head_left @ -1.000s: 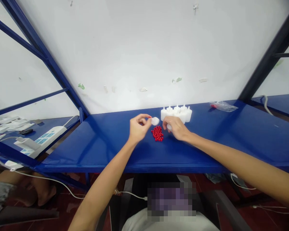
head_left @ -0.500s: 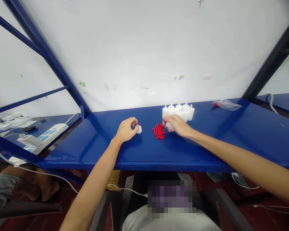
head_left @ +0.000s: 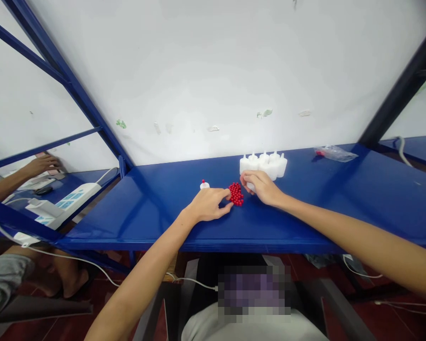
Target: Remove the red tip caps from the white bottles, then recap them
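My left hand (head_left: 212, 203) is at the left edge of a pile of small red bead-like pieces (head_left: 237, 194), thumb and forefinger apart. Partly behind this hand, a white nozzle cap (head_left: 205, 185) stands on the blue table with one red piece on its tip. My right hand (head_left: 261, 185) is closed around a white plastic bottle (head_left: 251, 186), mostly hidden by the fingers, just right of the pile. Several white bottles with pointed nozzle tops (head_left: 277, 166) stand close together behind my right hand.
A clear plastic bag (head_left: 337, 154) with something red inside lies at the back right of the table (head_left: 156, 199). On the left, beyond a blue frame post, are a power strip (head_left: 71, 199) and another person's hand (head_left: 44, 164). A white wall rises behind.
My left hand has moved right and nearer, from the nozzle cap to the red pile, leaving a red piece on the cap. My right hand stays almost still. Another person's arm has appeared at left.
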